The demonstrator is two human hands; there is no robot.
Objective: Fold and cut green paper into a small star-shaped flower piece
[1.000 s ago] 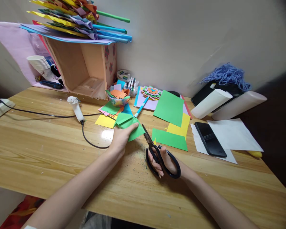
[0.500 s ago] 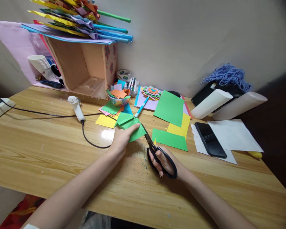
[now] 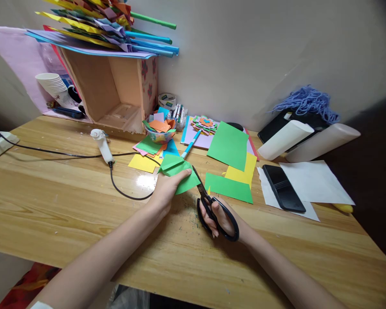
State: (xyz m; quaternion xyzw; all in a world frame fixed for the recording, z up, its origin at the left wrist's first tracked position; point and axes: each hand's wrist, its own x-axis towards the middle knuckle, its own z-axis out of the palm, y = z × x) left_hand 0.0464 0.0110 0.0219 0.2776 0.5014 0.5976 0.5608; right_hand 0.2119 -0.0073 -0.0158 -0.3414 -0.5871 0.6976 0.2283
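My left hand [image 3: 166, 189] grips a folded green paper [image 3: 176, 170] just above the wooden table [image 3: 67, 201], thumb on top. My right hand [image 3: 221, 219] is closed through the black handles of a pair of scissors [image 3: 212, 206]. The blades point up and left, and their tips reach the right edge of the folded paper. A flat green paper piece [image 3: 228, 188] and a yellow sheet [image 3: 242, 171] lie just right of the scissors.
A corded glue gun [image 3: 103, 146] lies at left, its cable curling toward my left hand. Behind it stand a wooden box [image 3: 115, 92] topped with coloured paper, a bowl of paper scraps [image 3: 159, 131], a larger green sheet [image 3: 229, 145], a black phone [image 3: 283, 187] on white paper, and white rolls [image 3: 284, 139].
The scissors moved up and left until the blades met the green paper's edge, and the handles drew closer together. My left hand shifted the paper slightly right.
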